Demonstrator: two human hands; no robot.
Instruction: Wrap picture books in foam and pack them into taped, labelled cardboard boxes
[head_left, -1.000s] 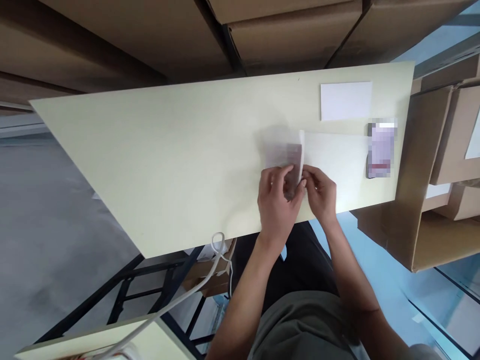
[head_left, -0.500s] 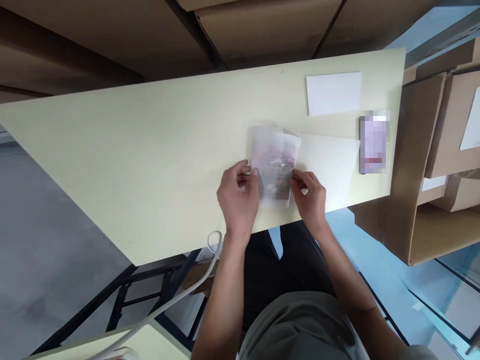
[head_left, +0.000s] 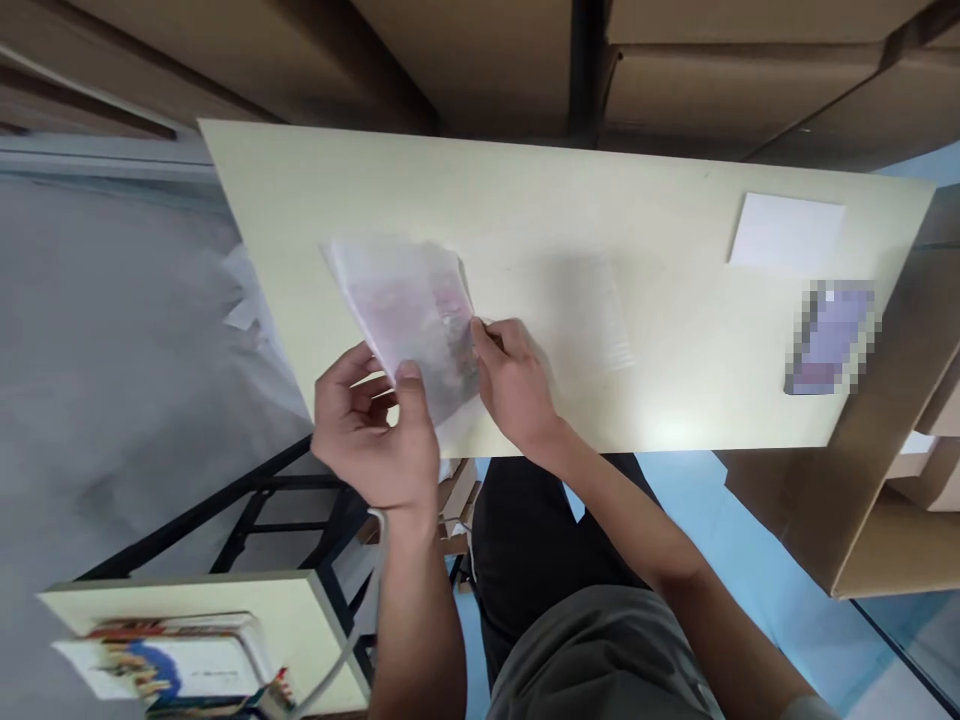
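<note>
Both my hands hold a translucent sleeve [head_left: 405,310] with a reddish printed card inside, lifted over the left part of the pale yellow table [head_left: 525,200]. My left hand [head_left: 375,430] pinches its lower left edge with the thumb on top. My right hand [head_left: 514,385] pinches its right edge. The sleeve is blurred by motion. A second clear sleeve [head_left: 592,315] lies flat on the table to the right of my right hand.
A white card [head_left: 787,232] and a blurred-out phone [head_left: 829,340] lie at the table's right end. Cardboard boxes [head_left: 885,450] stand to the right and behind. A lower table [head_left: 307,620] at bottom left carries printed cards [head_left: 165,665]; a white cable [head_left: 352,620] hangs nearby.
My hands carried the sleeve with the card leftward, away from the flat sleeve, and the view swung left, bringing the lower table with printed cards into sight.
</note>
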